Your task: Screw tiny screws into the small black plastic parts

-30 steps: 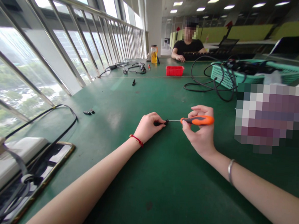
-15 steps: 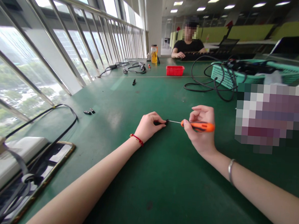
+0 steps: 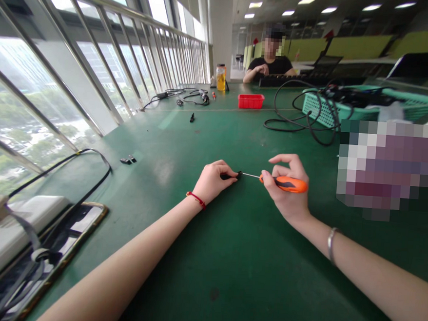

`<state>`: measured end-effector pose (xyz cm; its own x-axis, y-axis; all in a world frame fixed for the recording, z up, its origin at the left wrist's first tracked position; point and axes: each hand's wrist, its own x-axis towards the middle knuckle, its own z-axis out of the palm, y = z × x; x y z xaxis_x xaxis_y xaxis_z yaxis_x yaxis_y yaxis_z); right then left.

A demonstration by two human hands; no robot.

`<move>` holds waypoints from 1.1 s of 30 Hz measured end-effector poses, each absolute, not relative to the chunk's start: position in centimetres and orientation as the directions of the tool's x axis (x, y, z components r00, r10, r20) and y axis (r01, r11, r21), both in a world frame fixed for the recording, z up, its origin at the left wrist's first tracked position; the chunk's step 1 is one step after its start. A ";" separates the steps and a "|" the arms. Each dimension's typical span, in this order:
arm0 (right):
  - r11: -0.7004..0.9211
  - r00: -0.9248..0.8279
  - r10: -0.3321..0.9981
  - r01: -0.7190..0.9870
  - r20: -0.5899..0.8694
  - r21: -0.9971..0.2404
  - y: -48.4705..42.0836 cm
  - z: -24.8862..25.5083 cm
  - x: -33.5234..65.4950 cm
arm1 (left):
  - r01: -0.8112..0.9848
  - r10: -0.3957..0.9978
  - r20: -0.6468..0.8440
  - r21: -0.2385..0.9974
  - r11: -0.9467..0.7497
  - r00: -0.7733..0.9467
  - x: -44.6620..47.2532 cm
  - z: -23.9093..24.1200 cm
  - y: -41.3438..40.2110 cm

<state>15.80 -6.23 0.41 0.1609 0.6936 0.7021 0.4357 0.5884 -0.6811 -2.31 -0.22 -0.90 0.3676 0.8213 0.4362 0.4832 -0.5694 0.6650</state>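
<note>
My left hand (image 3: 216, 178) pinches a small black part (image 3: 229, 176) low over the green table, thumb and fingers closed around it. Its exact kind is too small to make out. An orange and black screwdriver (image 3: 287, 183) lies sideways in my right hand (image 3: 292, 200), its handle held by the thumb and some of the fingers. The index finger is lifted and curved above the handle. The thin metal shaft points left, and its tip meets the right end of the black part.
Small black pieces (image 3: 128, 160) lie to the left, another (image 3: 192, 118) farther back. A red tray (image 3: 251, 101), an orange-lidded bottle (image 3: 220, 78) and a teal basket (image 3: 315, 109) with cables stand behind. A white power strip (image 3: 21, 235) is at left. Across the table sits a person (image 3: 270, 66).
The screwdriver handle has turned slightly in my right hand, and its fingers have opened outward a little. My left hand stays put. The person opposite has raised a hand.
</note>
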 end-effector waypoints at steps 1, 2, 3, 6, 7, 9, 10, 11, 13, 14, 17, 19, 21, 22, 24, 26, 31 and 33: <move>0.574 0.147 0.704 0.459 0.695 -0.678 -6.3 0.5 15.8 | 0.484 0.821 0.437 0.664 -0.570 0.367 -2.3 -0.9 -0.2; 0.566 0.145 0.705 0.475 0.694 -0.674 -6.3 0.6 15.8 | 0.485 0.821 0.437 0.663 -0.570 0.367 -2.3 -0.9 -0.2; 0.569 0.154 0.697 0.476 0.701 -0.670 -6.3 0.6 15.8 | 0.487 0.821 0.436 0.662 -0.569 0.367 -2.3 -0.9 -0.2; 0.620 0.203 0.659 0.398 0.724 -0.676 -6.1 0.5 15.8 | 0.491 0.822 0.435 0.660 -0.569 0.368 -2.3 -0.9 -0.2; 0.637 0.212 0.653 0.367 0.727 -0.679 -6.0 0.4 15.8 | 0.491 0.821 0.435 0.659 -0.570 0.369 -2.3 -0.9 -0.2; 0.650 0.215 0.652 0.334 0.727 -0.682 -5.8 0.3 15.8 | 0.491 0.820 0.434 0.658 -0.571 0.372 -2.3 -0.9 -0.2; 0.643 0.211 0.660 0.338 0.721 -0.687 -5.8 0.3 15.8 | 0.491 0.820 0.434 0.658 -0.571 0.373 -2.3 -0.9 -0.2; 0.626 0.204 0.673 0.355 0.711 -0.695 -5.9 0.3 15.8 | 0.492 0.820 0.433 0.658 -0.571 0.374 -2.3 -0.8 -0.2; 0.581 0.184 0.704 0.405 0.685 -0.706 -6.1 0.3 15.8 | 0.494 0.822 0.432 0.658 -0.569 0.372 -2.3 -0.8 -0.3; 0.560 0.175 0.719 0.427 0.673 -0.710 -6.3 0.4 15.8 | 0.495 0.823 0.431 0.658 -0.568 0.370 -2.3 -0.8 -0.3; 0.563 0.164 0.720 0.430 0.674 -0.706 -6.4 0.4 15.7 | 0.495 0.824 0.427 0.660 -0.565 0.371 -2.3 -0.7 -0.3; 0.606 0.183 0.691 0.381 0.700 -0.698 -6.3 0.3 15.6 | 0.496 0.823 0.426 0.658 -0.567 0.375 -2.3 -0.7 -0.3; 0.634 0.207 0.668 0.345 0.714 -0.693 -6.0 0.2 15.6 | 0.499 0.822 0.427 0.654 -0.568 0.377 -2.3 -0.7 -0.3; 0.633 0.217 0.665 0.343 0.714 -0.694 -5.9 0.1 15.6 | 0.500 0.822 0.427 0.652 -0.569 0.378 -2.3 -0.7 -0.3; 0.606 0.226 0.676 0.372 0.702 -0.703 -5.9 0.1 15.6 | 0.504 0.821 0.427 0.649 -0.571 0.380 -2.3 -0.7 -0.3; 0.564 0.218 0.700 0.414 0.680 -0.714 -6.0 0.2 15.7 | 0.507 0.820 0.428 0.645 -0.572 0.381 -2.3 -0.8 -0.2; 0.556 0.160 0.734 0.414 0.660 -0.720 -6.5 0.4 15.5 | 0.509 0.821 0.426 0.645 -0.570 0.380 -2.3 -0.8 -0.2; 0.591 0.164 0.703 0.407 0.692 -0.697 -6.4 0.3 15.5 | 0.513 0.821 0.425 0.642 -0.570 0.382 -2.3 -0.8 -0.2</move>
